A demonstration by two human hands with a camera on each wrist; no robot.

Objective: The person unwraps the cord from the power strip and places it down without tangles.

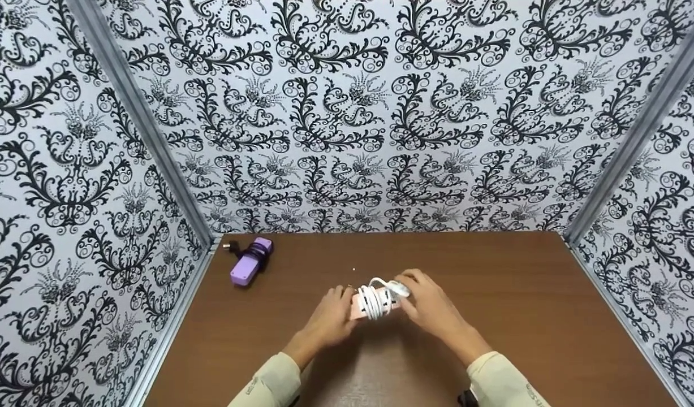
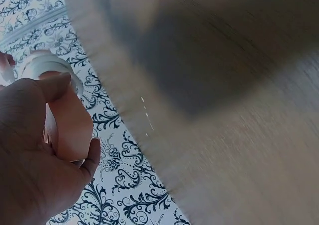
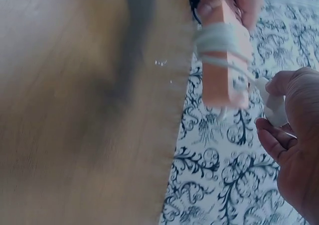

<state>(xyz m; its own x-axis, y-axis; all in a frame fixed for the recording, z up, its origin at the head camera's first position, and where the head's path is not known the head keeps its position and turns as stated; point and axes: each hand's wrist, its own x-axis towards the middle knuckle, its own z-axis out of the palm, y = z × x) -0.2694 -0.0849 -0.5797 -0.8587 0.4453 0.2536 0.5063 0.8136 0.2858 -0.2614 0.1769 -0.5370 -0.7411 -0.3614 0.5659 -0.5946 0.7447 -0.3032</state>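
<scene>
A peach-pink power strip (image 3: pixel 215 88) is held up over the table, with its white cord (image 1: pixel 374 302) wound several times around its middle. My left hand (image 1: pixel 331 314) grips one end of the strip, thumb on one face and fingers on the other, as the left wrist view shows. At the strip's other end, my right hand (image 1: pixel 431 302) pinches the white plug (image 3: pixel 275 108) between thumb and fingers. A short length of cord runs from the plug to the windings. In the left wrist view the far end of the strip is hidden behind the cord and the left hand.
A purple power strip (image 1: pixel 246 270) wrapped in black cord lies at the back left of the brown table (image 1: pixel 494 271), its black plug (image 1: pixel 231 246) toward the left edge. Patterned walls (image 1: pixel 347 141) with grey metal posts (image 1: pixel 154 135) enclose the table at the back and sides.
</scene>
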